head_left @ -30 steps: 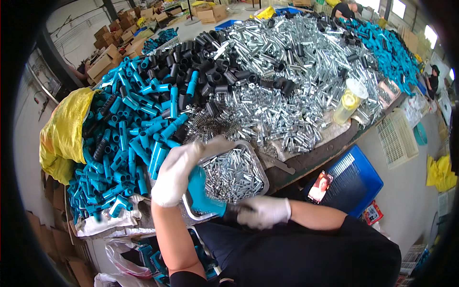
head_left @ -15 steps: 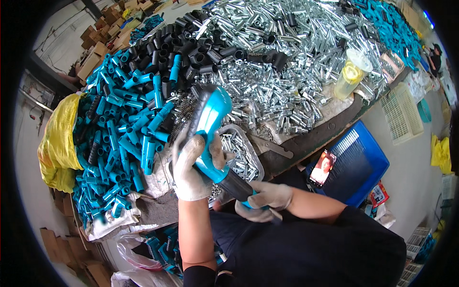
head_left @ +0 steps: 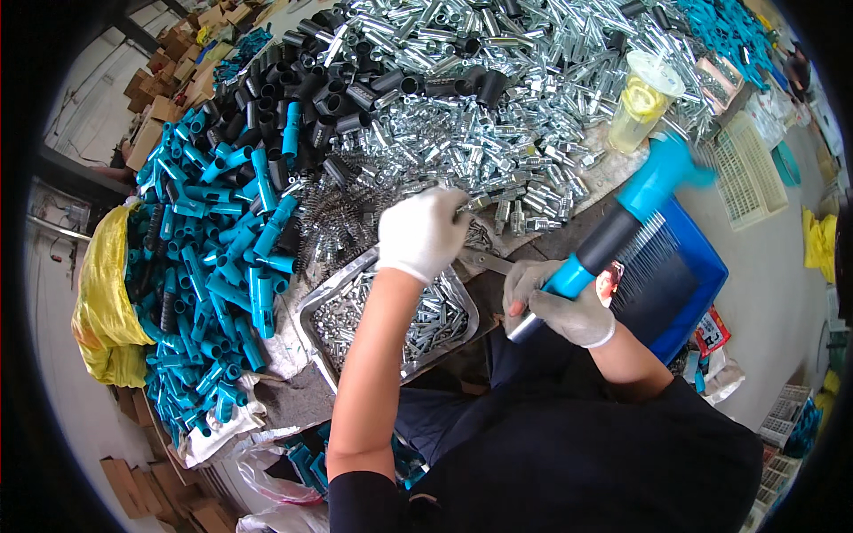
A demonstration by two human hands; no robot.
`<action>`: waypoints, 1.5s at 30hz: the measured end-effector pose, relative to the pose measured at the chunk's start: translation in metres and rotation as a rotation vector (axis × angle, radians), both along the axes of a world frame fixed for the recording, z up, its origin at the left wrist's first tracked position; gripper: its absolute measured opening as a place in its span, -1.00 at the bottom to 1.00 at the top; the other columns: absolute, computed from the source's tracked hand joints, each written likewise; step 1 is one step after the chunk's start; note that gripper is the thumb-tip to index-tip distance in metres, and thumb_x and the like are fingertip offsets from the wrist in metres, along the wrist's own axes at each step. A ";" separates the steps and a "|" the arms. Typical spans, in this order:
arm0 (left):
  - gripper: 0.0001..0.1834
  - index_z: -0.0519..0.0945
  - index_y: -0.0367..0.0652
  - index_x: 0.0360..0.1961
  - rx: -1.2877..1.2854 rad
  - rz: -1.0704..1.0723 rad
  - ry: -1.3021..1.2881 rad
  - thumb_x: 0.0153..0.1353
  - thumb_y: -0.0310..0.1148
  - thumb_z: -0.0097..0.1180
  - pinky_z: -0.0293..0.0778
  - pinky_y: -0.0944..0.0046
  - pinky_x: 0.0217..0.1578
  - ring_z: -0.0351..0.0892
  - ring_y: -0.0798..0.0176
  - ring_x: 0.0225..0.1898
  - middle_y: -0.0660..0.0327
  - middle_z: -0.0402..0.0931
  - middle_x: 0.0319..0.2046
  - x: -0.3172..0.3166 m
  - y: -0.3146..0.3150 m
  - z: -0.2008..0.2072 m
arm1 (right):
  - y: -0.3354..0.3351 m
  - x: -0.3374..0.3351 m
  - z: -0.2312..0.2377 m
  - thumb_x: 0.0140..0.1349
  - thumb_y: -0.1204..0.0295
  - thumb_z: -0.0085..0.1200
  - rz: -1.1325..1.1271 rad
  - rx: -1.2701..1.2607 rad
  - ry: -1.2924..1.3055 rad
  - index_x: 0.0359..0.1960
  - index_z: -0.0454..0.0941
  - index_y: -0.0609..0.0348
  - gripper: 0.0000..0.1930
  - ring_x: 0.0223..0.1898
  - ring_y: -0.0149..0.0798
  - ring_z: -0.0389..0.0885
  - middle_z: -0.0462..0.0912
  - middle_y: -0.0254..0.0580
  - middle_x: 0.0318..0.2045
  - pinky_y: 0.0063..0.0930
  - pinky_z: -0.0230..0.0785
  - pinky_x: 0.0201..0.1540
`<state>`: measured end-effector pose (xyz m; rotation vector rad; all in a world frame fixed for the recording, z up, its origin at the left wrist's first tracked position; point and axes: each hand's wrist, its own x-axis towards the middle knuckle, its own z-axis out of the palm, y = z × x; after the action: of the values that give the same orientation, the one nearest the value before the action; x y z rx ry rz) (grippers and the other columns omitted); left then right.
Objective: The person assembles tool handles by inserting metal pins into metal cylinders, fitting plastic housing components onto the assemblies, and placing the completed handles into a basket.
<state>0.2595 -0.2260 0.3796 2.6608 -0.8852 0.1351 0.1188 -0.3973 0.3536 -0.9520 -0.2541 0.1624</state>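
Note:
My right hand (head_left: 560, 302), in a pale work glove, is closed around the lower end of a teal tool (head_left: 647, 185) with a rounded head, a black sleeve and a bare metal tip. The tool tilts up to the right, its head blurred by motion. Over the near edge of the pile of small metal fittings (head_left: 520, 209) is my gloved left hand (head_left: 422, 233), its fingers curled and pressed together; what they pinch is too small to make out. Below the left hand, partly covered by my forearm, stands a metal tray (head_left: 477, 313) of small pins and hardware.
Teal plastic housings (head_left: 213, 275) heap up at left beside a yellow sack (head_left: 102, 293). Black sleeves (head_left: 311, 84) and springs (head_left: 333, 218) lie farther in. A drink cup (head_left: 640, 107) stands near the table's right edge. Below it sit a blue bin (head_left: 697, 266) and a lit phone (head_left: 609, 281).
The left hand has let go of the tool and moved to the fittings. My right hand has swung the tool to the right, its head now over the bin side.

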 end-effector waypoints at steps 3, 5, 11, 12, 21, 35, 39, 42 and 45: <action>-0.83 0.64 -0.06 -0.26 0.191 -0.004 -0.027 0.12 -0.34 0.10 0.56 0.05 -0.29 0.68 -0.02 -0.32 0.07 0.65 -0.37 0.008 -0.027 -0.024 | -0.011 0.006 0.004 0.29 0.35 0.07 -0.128 -0.270 -0.208 -0.30 0.60 0.30 -0.78 -0.26 -0.29 0.51 0.51 -0.07 -0.25 -0.40 0.34 -0.14; -0.86 0.62 -0.08 -0.31 0.233 -0.011 -0.049 0.12 -0.36 0.09 0.56 0.05 -0.29 0.69 -0.02 -0.32 0.06 0.66 -0.37 0.010 -0.038 -0.032 | -0.013 0.002 0.004 0.33 0.18 0.01 -0.186 -0.278 -0.190 -0.16 0.61 0.36 -0.60 -0.33 -0.29 0.49 0.50 -0.02 -0.22 -0.43 0.33 -0.19; -0.91 0.56 -0.15 -0.35 0.198 -0.095 -0.137 0.17 -0.38 0.13 0.56 0.09 -0.26 0.64 0.00 -0.25 0.04 0.54 -0.27 0.001 -0.028 -0.027 | -0.008 -0.002 0.000 0.37 0.37 0.03 -0.294 -0.049 -0.020 0.00 0.53 0.44 -0.67 -0.13 -0.29 0.61 0.61 -0.03 -0.06 -0.46 0.45 -0.05; -0.85 0.53 -0.14 -0.27 0.072 -0.111 -0.128 0.19 -0.33 0.17 0.54 0.08 -0.27 0.62 -0.03 -0.22 0.01 0.51 -0.21 -0.007 -0.021 -0.014 | -0.010 -0.002 0.001 0.36 0.40 0.04 -0.338 -0.027 0.069 0.01 0.52 0.44 -0.68 -0.11 -0.27 0.63 0.63 0.00 -0.06 -0.46 0.47 -0.04; -0.76 0.53 -0.20 -0.09 -0.323 -0.085 0.200 0.27 -0.33 0.15 0.52 0.12 -0.25 0.63 -0.11 -0.27 -0.03 0.58 -0.34 -0.103 0.044 0.030 | 0.007 -0.001 -0.011 0.09 0.73 0.01 -0.237 -0.174 0.124 -0.05 0.53 0.41 -0.67 -0.27 -0.20 0.70 0.69 0.04 -0.25 -0.40 0.57 -0.16; -0.72 0.56 -0.26 -0.25 -0.666 0.252 1.036 0.38 -0.23 0.00 0.44 0.19 -0.45 0.57 -0.02 -0.50 0.05 0.46 -0.61 -0.142 0.101 0.042 | 0.047 -0.012 0.013 0.19 0.58 0.19 0.009 -0.368 -0.022 -0.02 0.54 0.38 -0.69 -0.23 -0.31 0.70 0.70 -0.07 -0.20 -0.46 0.57 -0.10; -0.73 0.54 -0.27 -0.15 -0.523 -0.056 0.259 0.30 -0.26 0.10 0.51 0.16 -0.32 0.60 -0.05 -0.35 0.06 0.54 -0.41 -0.139 0.103 0.030 | 0.058 -0.017 0.010 0.18 0.61 0.15 0.002 -0.044 0.196 -0.04 0.56 0.39 -0.72 -0.26 -0.33 0.70 0.70 -0.07 -0.21 -0.49 0.57 -0.13; -0.71 0.52 -0.27 -0.08 -0.537 -0.169 -0.045 0.21 -0.36 0.16 0.53 0.12 -0.21 0.60 -0.08 -0.16 0.01 0.56 -0.18 -0.141 0.106 0.034 | 0.064 -0.017 0.014 0.17 0.57 0.07 0.006 0.028 0.260 -0.03 0.50 0.39 -0.69 -0.31 -0.19 0.70 0.68 0.04 -0.24 -0.38 0.60 -0.23; -0.53 0.49 -0.23 -0.01 -0.408 0.150 0.674 0.00 -0.52 0.31 0.52 0.11 -0.09 0.60 -0.10 -0.09 -0.02 0.56 -0.16 -0.137 0.123 0.036 | 0.065 -0.016 0.013 0.17 0.65 0.09 -0.046 -0.017 0.228 -0.06 0.56 0.40 -0.73 -0.31 -0.32 0.69 0.69 -0.07 -0.25 -0.50 0.58 -0.17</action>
<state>0.1227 -0.1035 0.4153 2.1532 -0.3834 -0.4701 0.1030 -0.3326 0.3670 -0.9463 -0.0210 0.2289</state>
